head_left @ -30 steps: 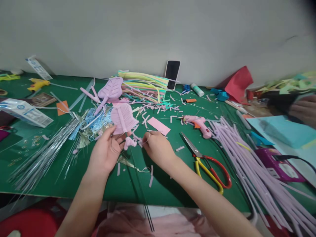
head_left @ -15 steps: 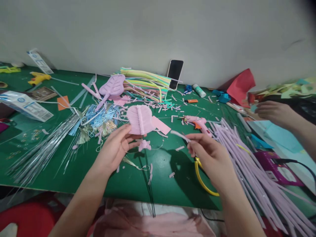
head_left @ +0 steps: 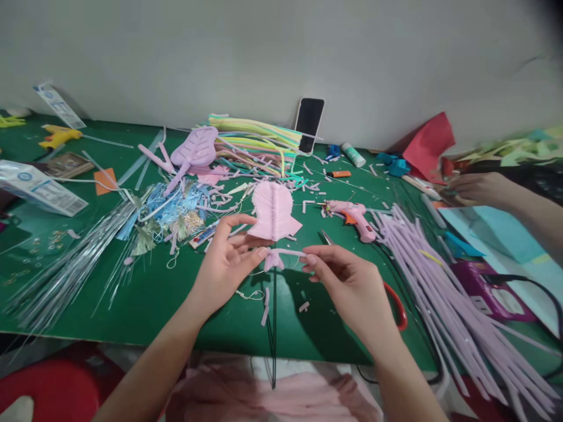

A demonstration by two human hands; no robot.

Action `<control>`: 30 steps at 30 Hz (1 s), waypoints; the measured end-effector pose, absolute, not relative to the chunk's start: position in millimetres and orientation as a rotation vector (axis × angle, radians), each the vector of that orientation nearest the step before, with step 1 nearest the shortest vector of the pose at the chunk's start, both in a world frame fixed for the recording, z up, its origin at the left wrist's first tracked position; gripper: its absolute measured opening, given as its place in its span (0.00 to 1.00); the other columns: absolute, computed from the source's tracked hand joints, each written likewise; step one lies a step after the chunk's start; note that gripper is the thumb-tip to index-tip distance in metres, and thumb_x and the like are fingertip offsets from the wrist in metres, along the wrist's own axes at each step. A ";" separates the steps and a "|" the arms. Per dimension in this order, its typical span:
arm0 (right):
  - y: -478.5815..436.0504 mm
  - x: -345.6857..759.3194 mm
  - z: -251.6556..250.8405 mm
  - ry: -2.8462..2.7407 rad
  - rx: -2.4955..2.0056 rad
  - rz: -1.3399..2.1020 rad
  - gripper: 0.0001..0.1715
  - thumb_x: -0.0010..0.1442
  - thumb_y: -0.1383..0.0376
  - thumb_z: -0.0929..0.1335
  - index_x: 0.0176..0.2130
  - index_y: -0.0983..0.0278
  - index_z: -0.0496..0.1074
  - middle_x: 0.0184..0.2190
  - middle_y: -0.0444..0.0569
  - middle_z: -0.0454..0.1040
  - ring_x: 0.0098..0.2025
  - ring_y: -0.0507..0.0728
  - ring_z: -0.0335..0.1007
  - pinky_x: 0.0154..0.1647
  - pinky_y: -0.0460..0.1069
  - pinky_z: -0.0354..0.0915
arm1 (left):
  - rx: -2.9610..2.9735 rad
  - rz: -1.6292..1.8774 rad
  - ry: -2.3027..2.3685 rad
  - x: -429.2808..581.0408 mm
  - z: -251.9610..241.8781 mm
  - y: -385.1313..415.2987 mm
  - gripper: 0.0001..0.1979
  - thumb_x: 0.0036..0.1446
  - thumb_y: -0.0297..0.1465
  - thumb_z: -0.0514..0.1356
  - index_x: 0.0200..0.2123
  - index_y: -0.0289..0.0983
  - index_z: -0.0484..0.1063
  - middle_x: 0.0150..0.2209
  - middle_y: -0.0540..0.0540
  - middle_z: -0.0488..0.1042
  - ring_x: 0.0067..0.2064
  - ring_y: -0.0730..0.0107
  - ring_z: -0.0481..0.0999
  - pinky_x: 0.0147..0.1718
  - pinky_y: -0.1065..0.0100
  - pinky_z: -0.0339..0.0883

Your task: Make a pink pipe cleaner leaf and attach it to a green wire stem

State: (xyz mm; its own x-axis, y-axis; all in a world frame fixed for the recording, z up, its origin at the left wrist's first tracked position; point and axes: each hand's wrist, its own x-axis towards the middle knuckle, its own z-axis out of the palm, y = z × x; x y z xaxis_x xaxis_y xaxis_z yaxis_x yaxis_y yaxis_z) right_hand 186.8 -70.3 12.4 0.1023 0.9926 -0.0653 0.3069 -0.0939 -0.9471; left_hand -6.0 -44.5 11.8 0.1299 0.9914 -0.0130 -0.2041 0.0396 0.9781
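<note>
Left hand [head_left: 231, 258] pinching base of pink leaf-shaped piece [head_left: 269, 205], upright above green table [head_left: 237, 334]. Right hand [head_left: 347, 278], apart, grips free end of lilac strip [head_left: 288, 252]; scissors [head_left: 402, 309] partly hidden behind it. Pink glue gun [head_left: 358, 217] beyond; lilac pipe-cleaner bundle [head_left: 442, 299] right; phone [head_left: 309, 126] against wall [head_left: 246, 64].

A shared handicraft workroom

This looks like a craft workshop. A long green surface [head_left: 237, 334] against a plain grey wall [head_left: 220, 58] carries 2 glue guns, a pink one [head_left: 352, 214] and a yellow one [head_left: 59, 136], with scissors [head_left: 401, 307], fuzzy lilac stems [head_left: 422, 281], pastel strips [head_left: 255, 138], blue tassels [head_left: 173, 202] and cut scraps [head_left: 304, 306]. Another person's forearm [head_left: 519, 196] lies near blue paper [head_left: 505, 234]. Home or business, I cannot tell.
</note>
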 end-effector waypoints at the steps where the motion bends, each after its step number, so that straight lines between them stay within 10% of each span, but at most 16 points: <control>1: -70.6 187.4 13.0 -1.361 -1.571 0.971 0.14 0.58 0.56 0.69 0.38 0.62 0.78 0.30 0.49 0.80 0.31 0.57 0.77 0.32 0.50 0.72 | 1.083 1.182 0.962 -5.9 11.7 -44.6 0.18 0.52 0.27 0.66 0.45 0.42 0.65 0.38 0.46 0.80 0.45 0.62 0.80 0.43 0.68 0.72; 19: -70.0 170.6 15.6 -1.239 -1.339 1.250 0.13 0.55 0.57 0.72 0.38 0.61 0.77 0.33 0.48 0.80 0.35 0.56 0.77 0.37 0.50 0.73 | 1.134 1.230 0.854 -11.2 3.8 -47.1 0.22 0.60 0.48 0.56 0.46 0.39 0.77 0.46 0.41 0.79 0.50 0.57 0.77 0.50 0.63 0.68; 30: -65.1 186.0 7.0 -0.704 -1.098 1.708 0.12 0.48 0.60 0.76 0.32 0.62 0.75 0.27 0.44 0.78 0.30 0.52 0.77 0.35 0.47 0.75 | 1.500 1.301 1.178 2.3 13.1 -65.8 0.09 0.56 0.33 0.64 0.42 0.43 0.77 0.50 0.43 0.72 0.53 0.58 0.71 0.48 0.64 0.68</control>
